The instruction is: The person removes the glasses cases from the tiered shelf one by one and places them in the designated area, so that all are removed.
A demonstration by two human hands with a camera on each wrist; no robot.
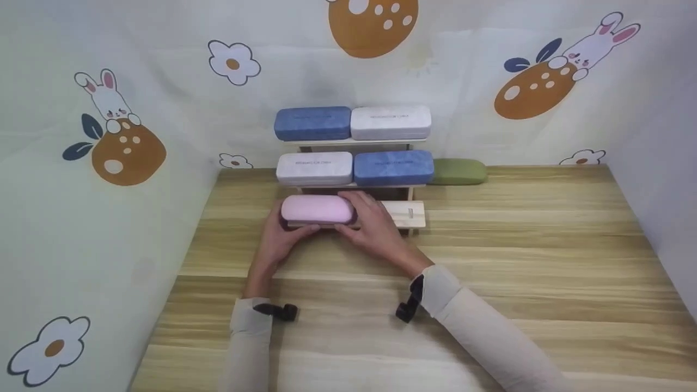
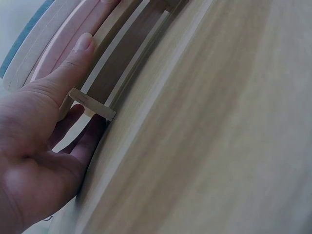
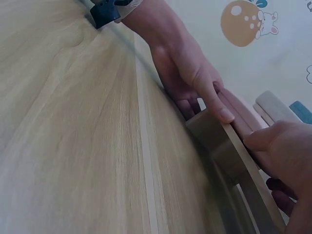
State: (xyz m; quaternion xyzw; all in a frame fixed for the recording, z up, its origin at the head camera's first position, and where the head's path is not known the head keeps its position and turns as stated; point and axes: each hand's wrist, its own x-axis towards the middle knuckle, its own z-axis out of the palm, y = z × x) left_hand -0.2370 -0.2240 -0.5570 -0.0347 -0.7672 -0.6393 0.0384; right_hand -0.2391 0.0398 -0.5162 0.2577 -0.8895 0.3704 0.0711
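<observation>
A pink case (image 1: 317, 209) lies on the left part of the lowest shelf of a wooden rack (image 1: 415, 214). The left hand (image 1: 276, 239) holds its left end, the thumb along the front edge; in the left wrist view that hand (image 2: 44, 141) has its thumb against the pink case (image 2: 66, 44) and other fingers below, beside the rack's leg. The right hand (image 1: 375, 226) grips the case's right end, thumb in front and fingers behind. In the right wrist view both the right hand (image 3: 287, 156) and the left thumb touch the pink case (image 3: 239, 109).
The middle shelf bears a white case (image 1: 315, 168) and a blue case (image 1: 393, 167). On the top shelf are a blue case (image 1: 312, 123) and a white case (image 1: 391, 123). A green case (image 1: 460, 171) lies right of the rack, near the patterned backdrop (image 1: 179, 98).
</observation>
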